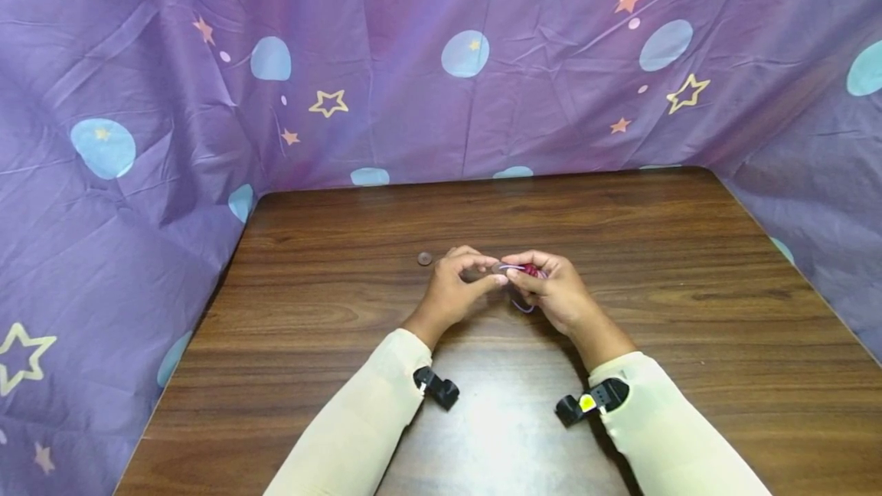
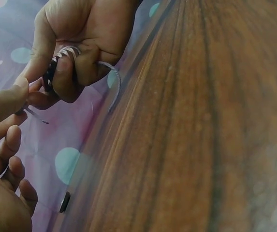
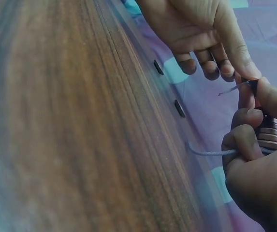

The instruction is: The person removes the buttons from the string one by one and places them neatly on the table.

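My left hand point(image 1: 456, 285) pinches a small dark brown disc point(image 3: 253, 86) between thumb and index finger, its other fingers loosely bent. A thin lilac cord point(image 3: 206, 153) runs through my right hand point(image 1: 561, 293), and its short tip pokes out by the pinched disc. Curled in my right fingers is a stack of discs point(image 3: 269, 135) strung on this cord, reddish in the head view and partly hidden by the fingers. The right thumb and index fingertip meet the left fingertips at the dark disc. The cord's other end hangs down below the right hand.
A loose brown disc point(image 1: 424, 259) lies on the wooden table point(image 1: 310, 327) left of my left hand. Another dark disc point(image 3: 158, 67) shows on the table in the right wrist view. A purple star-patterned curtain point(image 1: 406, 98) encloses the back and sides.
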### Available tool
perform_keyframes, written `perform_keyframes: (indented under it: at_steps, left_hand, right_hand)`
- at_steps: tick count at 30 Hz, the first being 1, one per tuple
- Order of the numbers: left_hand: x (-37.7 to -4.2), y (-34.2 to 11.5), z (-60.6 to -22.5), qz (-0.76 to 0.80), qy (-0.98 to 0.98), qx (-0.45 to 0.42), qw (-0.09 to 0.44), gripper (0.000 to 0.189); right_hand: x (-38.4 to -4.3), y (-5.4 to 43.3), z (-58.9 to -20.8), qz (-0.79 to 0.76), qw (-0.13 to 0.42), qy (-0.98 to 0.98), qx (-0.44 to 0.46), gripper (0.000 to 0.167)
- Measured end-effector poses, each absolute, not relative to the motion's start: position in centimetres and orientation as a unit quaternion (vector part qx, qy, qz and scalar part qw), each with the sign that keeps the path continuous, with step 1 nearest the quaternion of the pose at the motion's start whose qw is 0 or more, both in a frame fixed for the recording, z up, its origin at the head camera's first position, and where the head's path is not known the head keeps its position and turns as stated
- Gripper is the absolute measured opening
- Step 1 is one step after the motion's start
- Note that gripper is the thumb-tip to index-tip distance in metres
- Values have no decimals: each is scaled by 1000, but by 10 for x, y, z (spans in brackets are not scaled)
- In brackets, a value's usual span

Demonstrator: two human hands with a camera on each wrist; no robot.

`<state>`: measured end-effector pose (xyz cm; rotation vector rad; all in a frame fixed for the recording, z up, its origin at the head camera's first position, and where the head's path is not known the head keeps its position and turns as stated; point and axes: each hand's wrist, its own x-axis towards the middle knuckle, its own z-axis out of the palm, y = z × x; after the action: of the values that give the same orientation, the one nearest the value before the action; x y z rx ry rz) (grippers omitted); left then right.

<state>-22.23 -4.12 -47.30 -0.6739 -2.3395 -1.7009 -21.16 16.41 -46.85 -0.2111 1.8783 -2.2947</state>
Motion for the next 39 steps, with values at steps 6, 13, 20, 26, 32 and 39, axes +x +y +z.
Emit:
perform_keyframes:
  at_steps: [6,13,20,26,32,39]
  left_hand:
    - [-223,-42,-474,-584,-776,-226,80,27]
    - [-223,-43,-476,-587,-777,-217,70,30]
    - [-223,-43,-475,-579,-784,-210,74,32]
    - [-225,-45,-476,-581,-784,-202,79,32]
    - [-228,-48,-477,-592,-779,-188,82,34]
    - [-232,-52,-478,-597,-776,-189,76,34]
  right_hand:
    - [-212,164,-467,-761,76,643,-44,35]
    - [-212,165,-467,-748,62,660,-29,30]
    - [-213,166,-466,-730,54,680,-30,21]
    - [-213,168,-465,-732,50,680,-18,26]
    - [-215,170,-465,-740,43,672,-7,28]
    - [-217,173,-465,-745,34,666,-11,30]
